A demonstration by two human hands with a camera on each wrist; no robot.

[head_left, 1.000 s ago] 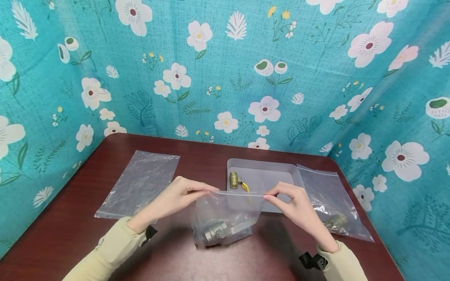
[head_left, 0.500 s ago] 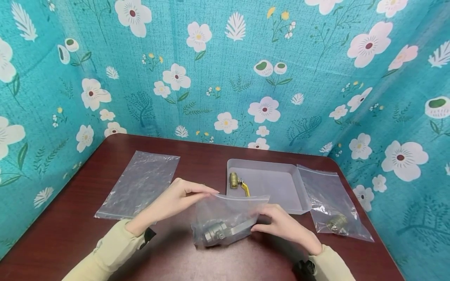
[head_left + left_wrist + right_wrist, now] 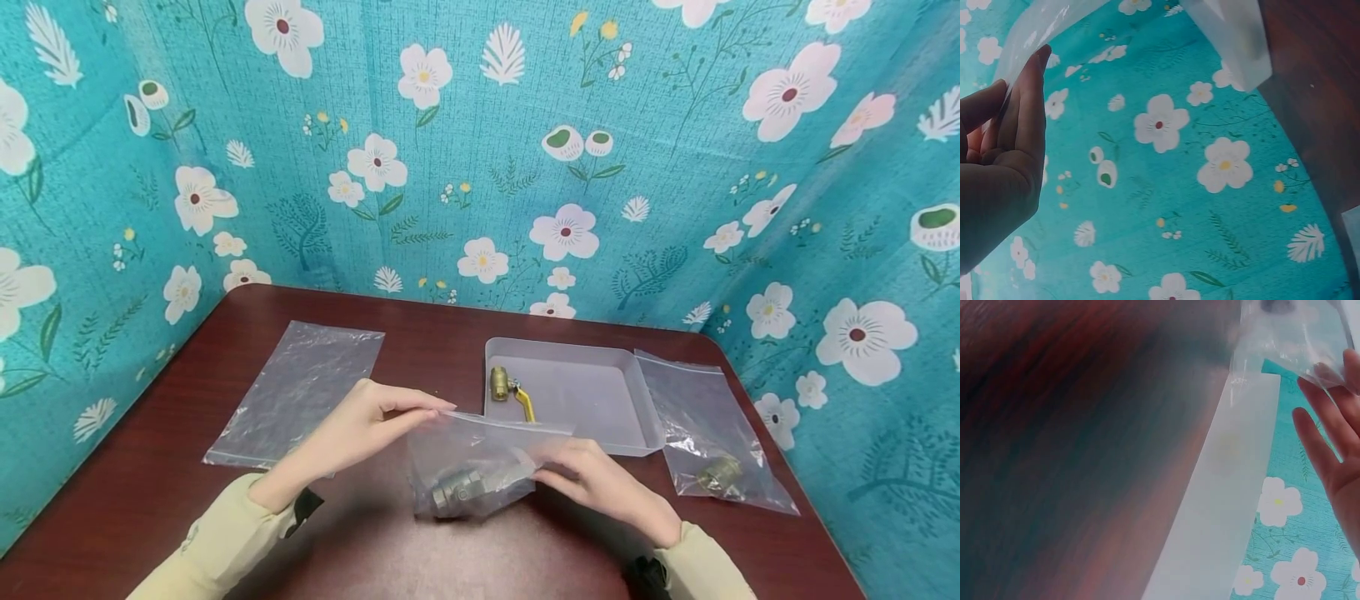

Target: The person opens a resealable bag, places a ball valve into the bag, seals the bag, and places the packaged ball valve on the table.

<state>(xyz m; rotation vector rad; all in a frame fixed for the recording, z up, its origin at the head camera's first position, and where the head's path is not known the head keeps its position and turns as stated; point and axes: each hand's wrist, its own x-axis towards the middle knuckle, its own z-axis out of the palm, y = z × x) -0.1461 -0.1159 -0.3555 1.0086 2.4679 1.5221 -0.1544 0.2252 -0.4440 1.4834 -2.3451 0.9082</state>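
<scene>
A clear zip bag (image 3: 480,442) with a grey metal ball valve (image 3: 457,492) inside stands near the table's front middle. My left hand (image 3: 375,417) pinches the left end of its zip edge between thumb and fingers; the left wrist view shows this left hand (image 3: 1010,144) on the film too. Lower down, my right hand (image 3: 600,479) holds the bag's right side, by the valve's lever end, which is blurred behind the film. In the right wrist view some fingers (image 3: 1329,425) of that hand are spread apart beside the bag (image 3: 1297,337).
Behind the bag stands a translucent tray (image 3: 577,392) holding a brass valve (image 3: 500,383) with a yellow lever. A flat zip bag (image 3: 315,375) lies at left. Another zip bag (image 3: 682,400) with a brass fitting (image 3: 720,475) lies right of the tray. A floral curtain (image 3: 480,167) surrounds the table.
My right hand has let go of the zip edge's right end and moved down to the bag's right side. My left hand has shifted slightly left, drawing the zip edge along.
</scene>
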